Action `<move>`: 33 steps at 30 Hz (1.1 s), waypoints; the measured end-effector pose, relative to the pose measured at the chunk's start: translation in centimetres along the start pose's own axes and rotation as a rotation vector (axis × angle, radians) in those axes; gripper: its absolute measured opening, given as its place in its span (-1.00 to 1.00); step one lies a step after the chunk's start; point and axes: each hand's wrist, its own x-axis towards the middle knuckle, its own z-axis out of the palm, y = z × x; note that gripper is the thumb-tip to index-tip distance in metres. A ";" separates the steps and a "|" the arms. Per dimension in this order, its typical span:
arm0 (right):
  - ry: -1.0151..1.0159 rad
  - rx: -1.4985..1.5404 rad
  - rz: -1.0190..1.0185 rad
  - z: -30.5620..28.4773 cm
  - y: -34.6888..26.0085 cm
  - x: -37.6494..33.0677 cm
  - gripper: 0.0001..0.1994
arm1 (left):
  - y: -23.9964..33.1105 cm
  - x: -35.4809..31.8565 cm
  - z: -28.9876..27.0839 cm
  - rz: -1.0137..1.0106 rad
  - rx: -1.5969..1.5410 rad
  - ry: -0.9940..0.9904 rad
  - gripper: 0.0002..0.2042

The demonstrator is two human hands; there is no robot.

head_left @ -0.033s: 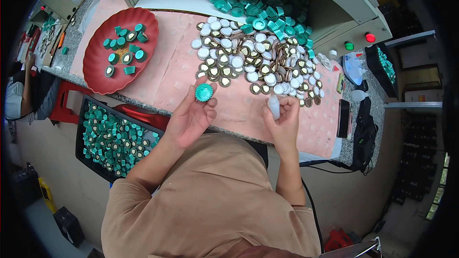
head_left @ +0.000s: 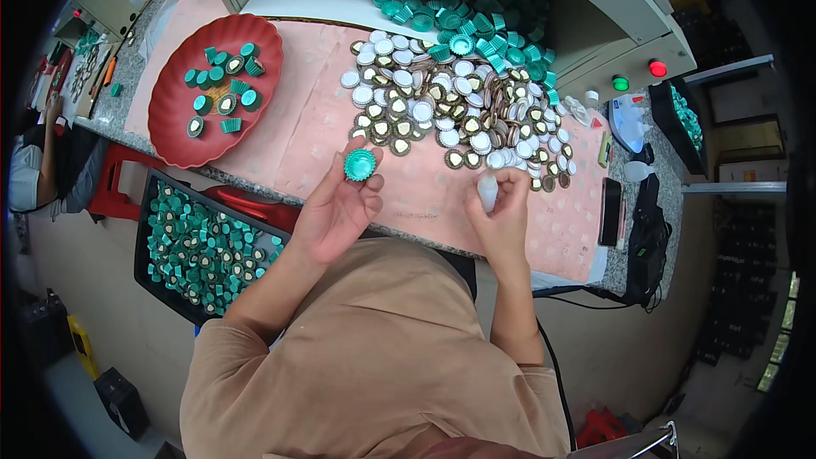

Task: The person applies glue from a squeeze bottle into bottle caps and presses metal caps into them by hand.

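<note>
counter (head_left: 115,115) left part: dish (head_left: 174,110) with filled cups (head_left: 227,104) in it | centre: disc heap (head_left: 467,110) | toward back edge, behind heap: empty cups (head_left: 510,53), running into cabinet (head_left: 595,76) | right edge: bottle (head_left: 630,121), phone (head_left: 610,211) nearer front corner | over front edge: left hand (head_left: 336,212), right hand (head_left: 500,217) | below front edge, left: bin (head_left: 144,276)

The green cup (head_left: 359,165) was small, round and shiny, with a wavy, pleated rim, and it sat between the thumb and the other left fingers (head_left: 371,201), its open side turned upward. To the right of it and well apart, the right fingers (head_left: 515,189) pinched a small whitish object (head_left: 487,193), which was smooth, longish and somewhat translucent, its exact shape partly hidden.
</note>
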 end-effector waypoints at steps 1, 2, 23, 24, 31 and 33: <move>-0.063 -0.117 0.088 0.2 -1.3 0.5 -0.72 | 0.2 -0.2 -0.2 0.005 0.000 -0.002 -0.64; -0.066 -0.116 0.085 0.5 -1.6 1.0 -0.72 | 0.4 -0.4 -0.5 0.004 -0.013 -0.036 -0.63; -0.329 -0.544 -0.177 1.3 -2.1 2.2 -0.74 | 0.3 -0.7 -0.9 0.002 0.091 -0.045 -0.52; -0.334 -0.542 -0.179 1.3 -2.1 2.3 -0.74 | 0.3 -0.7 -0.9 -0.001 0.100 -0.058 -0.51; -0.433 -0.561 -0.205 1.0 -2.5 2.6 -0.66 | 0.2 -0.9 -1.0 -0.042 0.072 -0.085 -0.54; -0.455 -0.566 -0.208 1.0 -2.5 2.6 -0.60 | 0.1 -1.0 -0.8 -0.036 0.129 0.003 -0.51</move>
